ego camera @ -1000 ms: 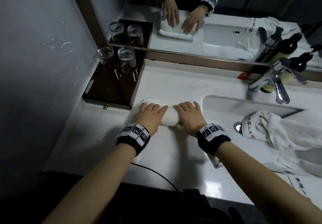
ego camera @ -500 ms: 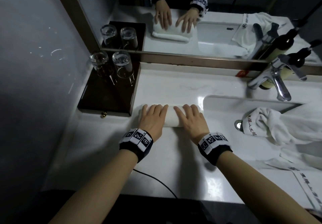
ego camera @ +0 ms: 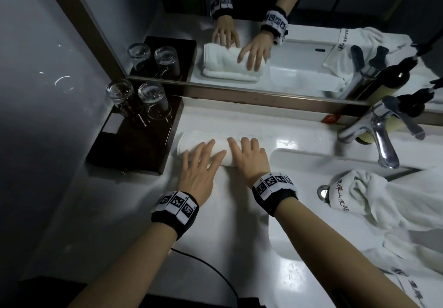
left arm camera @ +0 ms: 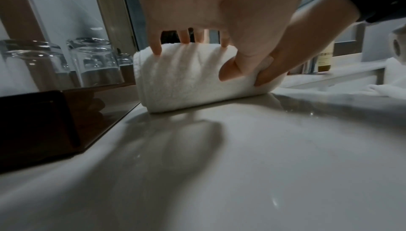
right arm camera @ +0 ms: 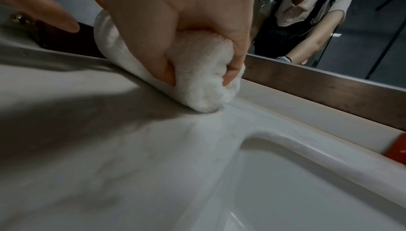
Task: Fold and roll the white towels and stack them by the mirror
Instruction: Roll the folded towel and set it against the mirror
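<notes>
On the table (ego camera: 215, 211), the rolled towel (ego camera: 191, 143) lies parallel to the mirror (ego camera: 299, 51) (just beyond my fingers); my left hand (ego camera: 197, 168) rests flat-fingered on it, my right hand (ego camera: 249, 157) pinches its end.

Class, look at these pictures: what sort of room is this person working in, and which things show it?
Most likely a hotel bathroom vanity: a sink basin with a chrome faucet, a wall mirror above, and upturned guest glasses on a tray.

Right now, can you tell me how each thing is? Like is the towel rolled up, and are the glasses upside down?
Rolled towel: rolled up, lying on the counter.
Left hand: fingers spread, resting on the roll.
Right hand: thumb and fingers curled around the roll's end.
Glasses: upside down on the dark tray.
Other towels: loose, crumpled by the sink.
</notes>
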Demonstrator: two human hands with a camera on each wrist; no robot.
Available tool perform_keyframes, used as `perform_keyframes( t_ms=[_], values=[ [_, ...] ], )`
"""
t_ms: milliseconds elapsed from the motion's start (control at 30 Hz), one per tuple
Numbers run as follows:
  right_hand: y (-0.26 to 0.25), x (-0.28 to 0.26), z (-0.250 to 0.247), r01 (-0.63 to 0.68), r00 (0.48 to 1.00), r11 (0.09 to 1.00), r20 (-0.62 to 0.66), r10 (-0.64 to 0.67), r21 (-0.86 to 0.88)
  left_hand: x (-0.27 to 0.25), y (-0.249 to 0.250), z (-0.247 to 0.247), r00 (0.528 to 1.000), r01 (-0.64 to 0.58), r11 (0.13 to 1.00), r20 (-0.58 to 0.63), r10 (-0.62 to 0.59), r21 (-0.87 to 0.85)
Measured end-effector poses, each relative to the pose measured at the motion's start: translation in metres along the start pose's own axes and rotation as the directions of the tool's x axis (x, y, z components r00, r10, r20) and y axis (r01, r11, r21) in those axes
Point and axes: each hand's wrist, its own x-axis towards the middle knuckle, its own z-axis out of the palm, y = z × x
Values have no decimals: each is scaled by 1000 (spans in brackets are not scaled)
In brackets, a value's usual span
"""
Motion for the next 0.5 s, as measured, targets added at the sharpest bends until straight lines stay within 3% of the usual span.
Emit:
perform_keyframes(
  t_ms=[200,300,500],
  values=[
    [15,22,-4,20,1000,1000,-13,-20,-4,20,-5,0,1000,-12,998,17,13,-55],
    [17,29,-7,15,1000,1000,-11,-15,-2,26,-11,1,994,-35,999,104,35,-6],
    [18,45,-16,-3,1000,1000,-3,3,-11,48,-18,1,987,-44,996,155,32,74]
  ],
)
